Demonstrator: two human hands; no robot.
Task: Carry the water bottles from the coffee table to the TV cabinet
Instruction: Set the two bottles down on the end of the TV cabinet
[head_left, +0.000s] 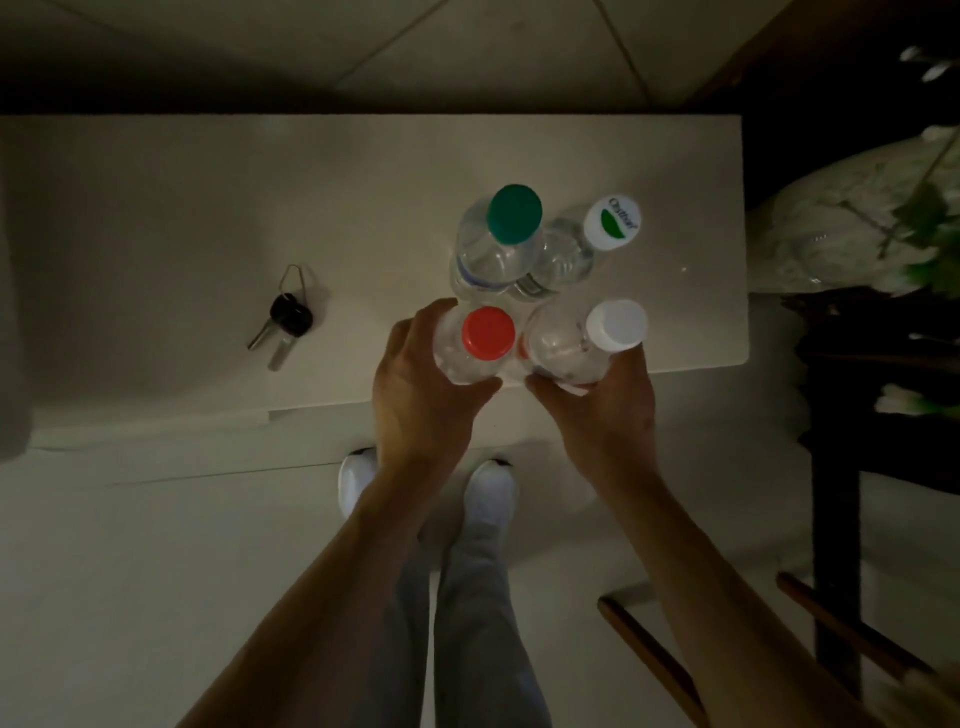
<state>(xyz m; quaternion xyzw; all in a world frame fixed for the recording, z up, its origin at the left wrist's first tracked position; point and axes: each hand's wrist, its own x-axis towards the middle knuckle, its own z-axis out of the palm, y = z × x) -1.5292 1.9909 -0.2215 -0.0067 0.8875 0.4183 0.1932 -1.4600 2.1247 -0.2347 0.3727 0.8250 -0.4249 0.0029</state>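
Four bottles clustered upright on the table (156, 208) toward its right end — two at the near edge, near-left bottle (470, 353) and near-right bottle (571, 345) side by side, touching; two behind, far-left bottle (493, 254) and far-right bottle (569, 254). Left hand (421, 384) against the near-left one, right hand (608, 410) against the near-right. Keys (285, 317) well left of the cluster — flat on the table
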